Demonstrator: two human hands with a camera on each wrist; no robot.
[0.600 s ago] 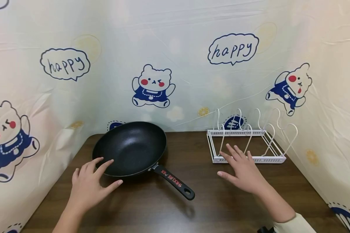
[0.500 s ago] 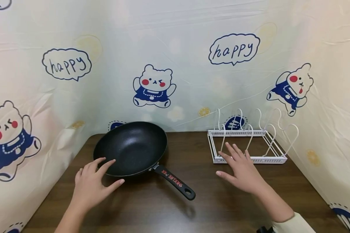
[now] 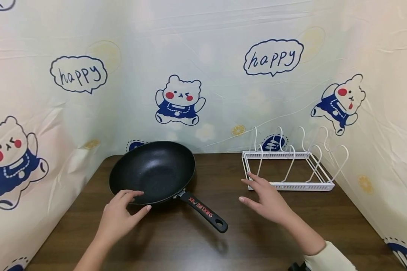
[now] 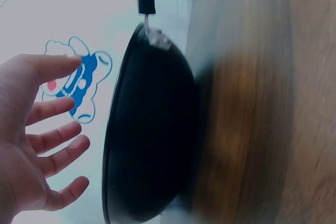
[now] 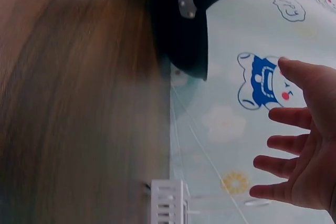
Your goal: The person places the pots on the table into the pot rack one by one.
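A black wok (image 3: pixel 152 171) sits on the left part of the table, its black handle (image 3: pixel 203 210) with red lettering angled toward the front right. My left hand (image 3: pixel 120 216) hovers at the wok's near left rim, overlapping it in the head view; in the left wrist view its fingers stand apart from the wok wall (image 4: pixel 149 124). In front of the white wire rack (image 3: pixel 291 186), at its left corner, my right hand (image 3: pixel 266 201) is held up with spread fingers. The right wrist view shows that hand (image 5: pixel 310 145) with nothing in it.
The brown wooden table (image 3: pixel 237 244) runs back to a pale curtain (image 3: pixel 220 37) printed with bears, which also hangs along both sides. Upright curved wires (image 3: pixel 340 162) rise from the rack at the back right.
My left hand has moved right along the wok's near rim, its fingers bending in more. My right hand has shifted left, away from the rack's middle. Wok and rack stay in place.
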